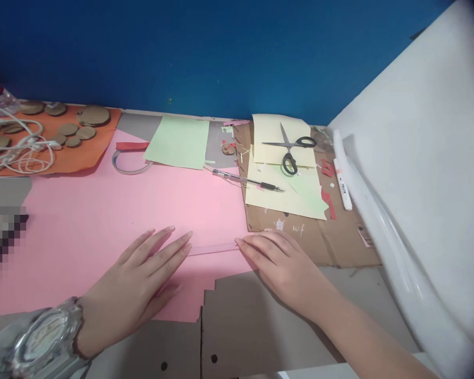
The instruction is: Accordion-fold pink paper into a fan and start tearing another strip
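A narrow pale-pink paper strip (pixel 213 249) lies across the large pink paper sheet (pixel 174 200). My left hand (pixel 142 279), with a watch on its wrist, rests flat with fingers spread, its fingertips touching the strip's left end. At the other end, my right hand (pixel 280 263) has its fingers close together on the strip, seeming to pinch it; its thumb is mostly hidden. Beyond the hands are a pen (pixel 248 180), black-handled scissors (pixel 290 147) on pale yellow paper (pixel 260 197), and a light green sheet (pixel 179 142).
Brown cardboard (pixel 312 242) lies at the right with red scraps (pixel 327 202) and a white marker (pixel 343 184). Orange paper (pixel 82 152) at the left holds cardboard discs (pixel 96 116) and white earphones (pixel 35 142). A blue wall (pixel 221 58) stands behind, a white panel (pixel 430 142) at right.
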`<state>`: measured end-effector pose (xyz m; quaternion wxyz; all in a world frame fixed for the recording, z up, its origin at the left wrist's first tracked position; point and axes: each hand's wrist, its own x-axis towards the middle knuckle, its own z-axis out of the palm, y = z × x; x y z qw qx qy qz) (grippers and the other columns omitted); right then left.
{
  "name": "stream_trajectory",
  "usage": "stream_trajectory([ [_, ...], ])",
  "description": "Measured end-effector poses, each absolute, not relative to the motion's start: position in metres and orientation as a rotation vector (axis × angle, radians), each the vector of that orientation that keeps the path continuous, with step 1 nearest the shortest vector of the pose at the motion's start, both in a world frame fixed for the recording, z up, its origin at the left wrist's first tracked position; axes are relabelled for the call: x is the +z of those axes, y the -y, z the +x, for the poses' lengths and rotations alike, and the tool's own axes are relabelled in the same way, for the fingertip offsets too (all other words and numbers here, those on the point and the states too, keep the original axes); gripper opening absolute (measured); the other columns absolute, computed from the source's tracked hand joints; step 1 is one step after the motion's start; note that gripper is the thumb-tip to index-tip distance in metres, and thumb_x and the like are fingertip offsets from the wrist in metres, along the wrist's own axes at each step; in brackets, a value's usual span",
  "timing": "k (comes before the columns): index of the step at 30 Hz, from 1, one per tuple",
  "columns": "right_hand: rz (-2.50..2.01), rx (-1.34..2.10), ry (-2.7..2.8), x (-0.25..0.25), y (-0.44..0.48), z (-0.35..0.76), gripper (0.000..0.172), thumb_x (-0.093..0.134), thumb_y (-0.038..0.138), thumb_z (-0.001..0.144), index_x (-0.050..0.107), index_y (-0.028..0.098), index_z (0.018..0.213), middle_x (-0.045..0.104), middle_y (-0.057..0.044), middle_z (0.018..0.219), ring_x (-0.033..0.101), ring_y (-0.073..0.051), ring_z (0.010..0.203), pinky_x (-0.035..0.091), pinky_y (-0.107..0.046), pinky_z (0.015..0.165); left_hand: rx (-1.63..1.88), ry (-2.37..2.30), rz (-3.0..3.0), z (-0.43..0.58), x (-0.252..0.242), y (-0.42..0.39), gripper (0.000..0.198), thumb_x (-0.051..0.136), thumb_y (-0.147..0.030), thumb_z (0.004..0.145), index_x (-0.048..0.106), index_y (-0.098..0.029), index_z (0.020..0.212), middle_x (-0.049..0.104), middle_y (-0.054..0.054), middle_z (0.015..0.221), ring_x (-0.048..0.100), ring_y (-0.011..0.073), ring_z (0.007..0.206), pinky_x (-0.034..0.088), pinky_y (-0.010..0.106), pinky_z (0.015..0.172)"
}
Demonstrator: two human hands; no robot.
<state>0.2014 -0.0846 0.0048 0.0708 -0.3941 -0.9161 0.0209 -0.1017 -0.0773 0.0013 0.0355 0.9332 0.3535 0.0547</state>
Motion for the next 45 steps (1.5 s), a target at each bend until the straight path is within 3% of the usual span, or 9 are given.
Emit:
stream_trajectory([
  [6, -1.353, 0.005, 2.743, 0.006, 0.096, 0.197, 0.047, 0.04, 0.012, 0.088, 0.043, 0.017, 0.135, 0.052, -0.003, 0.134, 0.035, -0.025, 0.126, 0.017, -0.05, 0.108, 0.133, -1.141, 2.794, -0.106, 0.001, 0.081, 0.059, 0.046, -0.032, 0.087, 0.03, -0.02, 0.143, 0.032, -0.001, 0.149, 0.02, 0.0314, 0.138, 0.017, 0.046, 0.112],
  [17, -1.436, 0.094, 2.709, 0.001, 0.101, 0.198, 0.05, 0.04, 0.014, 0.088, 0.04, 0.02, 0.138, 0.048, -0.003, 0.137, 0.033, -0.024, 0.129, 0.017, -0.049, 0.11, 0.041, -1.133, 2.962, -0.131, 0.003, 0.085, 0.071, 0.049, -0.042, 0.084, 0.024, -0.016, 0.145, 0.031, 0.002, 0.149, 0.017, 0.032, 0.139, 0.005, 0.042, 0.114],
  [28, -1.434, 0.103, 2.679, 0.003, 0.099, 0.198, 0.045, 0.041, 0.022, 0.09, 0.043, 0.022, 0.135, 0.051, -0.005, 0.133, 0.036, -0.024, 0.127, 0.02, -0.048, 0.109, -0.014, -1.305, 2.899, -0.137, -0.003, 0.097, 0.071, 0.045, -0.042, 0.085, 0.019, -0.017, 0.146, 0.027, 0.002, 0.151, 0.017, 0.031, 0.139, 0.009, 0.043, 0.113],
  [33, -1.425, 0.137, 2.607, 0.005, 0.096, 0.194, 0.04, 0.046, 0.031, 0.091, 0.049, 0.022, 0.13, 0.056, -0.006, 0.126, 0.04, -0.024, 0.123, 0.025, -0.045, 0.106, 0.007, -1.362, 2.824, -0.144, -0.003, 0.105, 0.071, 0.044, -0.043, 0.085, 0.019, -0.016, 0.146, 0.029, 0.005, 0.15, 0.017, 0.0304, 0.139, 0.018, 0.044, 0.111],
  [36, -1.406, 0.134, 2.562, 0.01, 0.09, 0.19, 0.026, 0.044, 0.021, 0.092, 0.058, 0.021, 0.114, 0.061, -0.006, 0.113, 0.047, -0.021, 0.115, 0.025, -0.044, 0.105, 0.112, -1.337, 2.746, -0.144, 0.004, 0.096, 0.056, 0.043, -0.034, 0.088, 0.032, -0.022, 0.141, 0.036, 0.002, 0.147, 0.022, 0.0276, 0.138, 0.024, 0.045, 0.11],
  [40, -1.317, 0.126, 2.641, 0.017, 0.077, 0.182, 0.027, 0.04, 0.005, 0.088, 0.061, 0.021, 0.092, 0.063, -0.003, 0.103, 0.053, -0.017, 0.104, 0.023, -0.043, 0.106, 0.289, -1.351, 2.65, -0.137, 0.014, 0.073, 0.026, 0.044, -0.03, 0.089, 0.061, -0.027, 0.109, 0.05, -0.002, 0.136, 0.037, 0.024, 0.13, 0.029, 0.046, 0.108],
  [45, -1.242, 0.212, 2.606, 0.017, 0.067, 0.177, 0.015, 0.046, 0.015, 0.09, 0.06, 0.02, 0.086, 0.062, -0.002, 0.094, 0.055, -0.014, 0.091, 0.029, -0.039, 0.103, 0.343, -1.287, 2.551, -0.123, 0.017, 0.062, 0.016, 0.052, -0.031, 0.086, 0.065, -0.023, 0.091, 0.055, 0.002, 0.128, 0.043, 0.0228, 0.123, 0.038, 0.04, 0.103],
])
